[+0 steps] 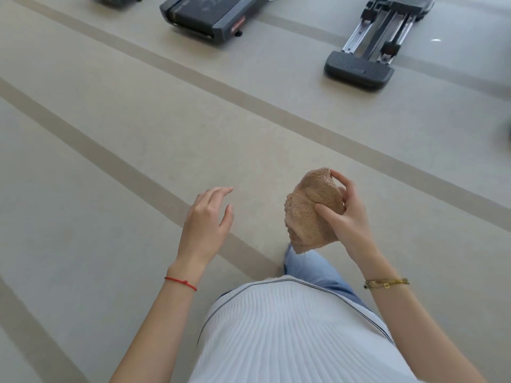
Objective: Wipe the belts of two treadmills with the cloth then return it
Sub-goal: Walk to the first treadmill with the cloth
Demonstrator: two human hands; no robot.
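My right hand (349, 217) grips a bunched tan fleecy cloth (309, 214) in front of my waist, thumb pressed into its middle and fingers curled over its top. To its left my left hand (207, 219) hovers with fingers relaxed and spread, holding nothing. The rear end of a dark grey treadmill (210, 19) lies on the floor at the top of the view, its black belt partly showing. A second dark machine end (119, 0) peeks in at the top left edge.
A machine with silver rails and a black ribbed footplate (359, 69) stands at the top right. The beige floor (138, 134) carries darker diagonal stripes between me and the machines. A dark object (507, 134) shows at the right edge.
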